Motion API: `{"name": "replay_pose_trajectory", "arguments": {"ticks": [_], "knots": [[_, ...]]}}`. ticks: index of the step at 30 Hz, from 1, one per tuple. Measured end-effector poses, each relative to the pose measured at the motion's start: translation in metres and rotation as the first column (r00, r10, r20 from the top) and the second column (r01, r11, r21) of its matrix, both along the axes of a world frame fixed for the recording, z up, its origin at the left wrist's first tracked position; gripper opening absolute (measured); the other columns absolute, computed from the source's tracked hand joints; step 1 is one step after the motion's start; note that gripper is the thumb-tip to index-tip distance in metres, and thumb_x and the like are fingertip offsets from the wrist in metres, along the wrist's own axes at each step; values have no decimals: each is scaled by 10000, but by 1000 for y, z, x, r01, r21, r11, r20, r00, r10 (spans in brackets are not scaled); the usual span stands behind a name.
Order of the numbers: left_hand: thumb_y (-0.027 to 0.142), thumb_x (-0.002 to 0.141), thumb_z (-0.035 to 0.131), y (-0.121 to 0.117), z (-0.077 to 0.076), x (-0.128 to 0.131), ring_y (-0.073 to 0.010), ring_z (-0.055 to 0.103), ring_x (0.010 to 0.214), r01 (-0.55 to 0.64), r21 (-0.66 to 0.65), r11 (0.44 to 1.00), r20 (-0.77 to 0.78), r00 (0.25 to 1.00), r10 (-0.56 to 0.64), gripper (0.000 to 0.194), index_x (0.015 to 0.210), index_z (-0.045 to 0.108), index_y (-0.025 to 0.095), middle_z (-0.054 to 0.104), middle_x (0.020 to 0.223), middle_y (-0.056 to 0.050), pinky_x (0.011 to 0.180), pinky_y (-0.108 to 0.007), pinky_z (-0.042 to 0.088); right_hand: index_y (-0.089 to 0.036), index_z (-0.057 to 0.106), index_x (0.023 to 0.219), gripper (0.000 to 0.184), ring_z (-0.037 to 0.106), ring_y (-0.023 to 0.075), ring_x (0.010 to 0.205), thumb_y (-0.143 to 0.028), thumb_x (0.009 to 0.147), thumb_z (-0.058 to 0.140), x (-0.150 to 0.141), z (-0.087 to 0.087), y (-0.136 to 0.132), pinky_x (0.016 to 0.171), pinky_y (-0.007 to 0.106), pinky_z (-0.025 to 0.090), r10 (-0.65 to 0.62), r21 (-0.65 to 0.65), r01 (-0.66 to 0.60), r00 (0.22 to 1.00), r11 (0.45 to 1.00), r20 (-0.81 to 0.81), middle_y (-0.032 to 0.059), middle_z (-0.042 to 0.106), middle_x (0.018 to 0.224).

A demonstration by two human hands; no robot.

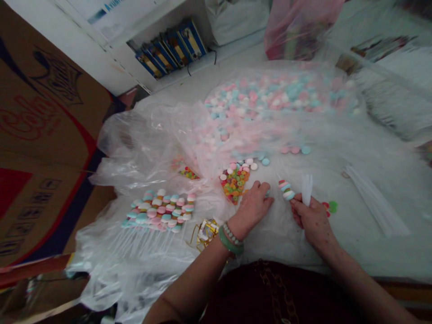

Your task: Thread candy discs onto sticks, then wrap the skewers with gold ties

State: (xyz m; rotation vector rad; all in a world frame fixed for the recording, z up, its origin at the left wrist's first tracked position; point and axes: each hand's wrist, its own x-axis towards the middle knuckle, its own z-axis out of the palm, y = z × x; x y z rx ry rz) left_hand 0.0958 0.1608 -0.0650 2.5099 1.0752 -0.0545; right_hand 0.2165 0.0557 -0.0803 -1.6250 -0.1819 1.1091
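My left hand point(254, 206), with a beaded bracelet and a green bangle at the wrist, is closed around a small pale blue marshmallow point(267, 193), mostly hidden by the fingers. Just left of it lies a heap of colourful ring candies point(235, 183). My right hand point(313, 221) grips a marshmallow skewer point(286, 190) threaded with pink, white and blue pieces, tilted with its tip to the upper left. In the same hand is a bunch of white sticks point(307, 188) standing upright. Red and green ring candies point(333, 207) lie beside that hand's knuckles.
Finished-looking marshmallow skewers point(160, 210) lie in rows at the left, near gold twist ties point(206, 231). A big clear bag of marshmallows point(270, 96) spreads across the back. More white sticks point(376, 202) lie at the right. A cardboard box point(43, 112) stands far left.
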Motion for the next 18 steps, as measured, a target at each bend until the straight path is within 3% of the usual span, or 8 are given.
{"name": "replay_pose_trajectory", "arguments": {"ticks": [3,8,13,18], "knots": [[253,812,562,-12,-3,-20,-178,542,913,-42,-117,992,137,989,58,484,1276,427,229,532,1090,-62,802,-295,449,-190,514,714,245,355,81,365,-381,616,632,0,0,0,340,211,240,-18,-7,18,1000,1000,-8,-73,427,450],[277,896,438,-21,-13,-32,-167,535,909,-61,-124,990,221,971,87,238,1080,574,213,579,987,-54,827,-294,436,-192,503,727,243,358,74,357,-373,620,626,-1,-2,0,327,204,235,-12,-15,12,1000,1000,9,-71,436,461],[342,872,501,-26,-10,-30,-171,529,913,-105,-61,993,250,961,116,319,1162,532,211,566,1012,-54,825,-292,437,-197,494,718,244,349,73,349,-375,619,628,-1,-3,0,320,203,230,-24,17,24,1000,1000,2,-78,430,453],[352,918,395,-14,1,-12,-175,546,889,-108,-11,994,185,977,108,289,1090,590,226,584,947,-59,799,-279,421,-195,499,695,214,352,77,356,-358,628,620,-2,-1,1,327,209,233,-3,-11,4,1000,1000,28,-74,427,450]]}}
